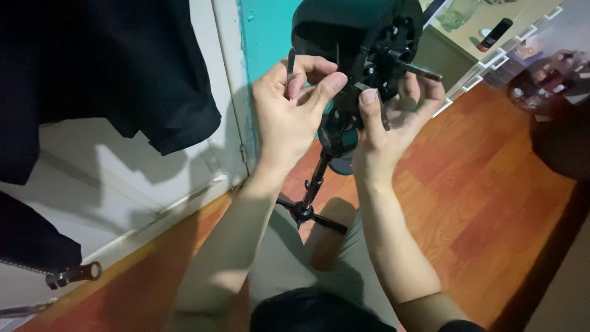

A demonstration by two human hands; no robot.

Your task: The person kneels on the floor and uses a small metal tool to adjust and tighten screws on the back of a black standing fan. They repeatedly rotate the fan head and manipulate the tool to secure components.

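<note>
In the upper middle of the frame both hands work on a black device head that sits atop a thin black tripod stand. The left hand is curled beside the head's left edge; its fingers pinch a slim dark tool, perhaps a small key or screwdriver, held upright between thumb and forefinger. The right hand wraps the underside of the head from the right, its thumb pressed against the round black mechanism on the back, with the other fingers closed behind it. A short black rod sticks out of that mechanism toward the upper right. The stand's pole drops to the centre of the frame, where its legs spread over the orange-brown wooden floor. Black fabric hangs at the upper left against a pale wall, beside a teal door edge. At the upper right, a low pale shelf carries a small dark bottle.
</note>
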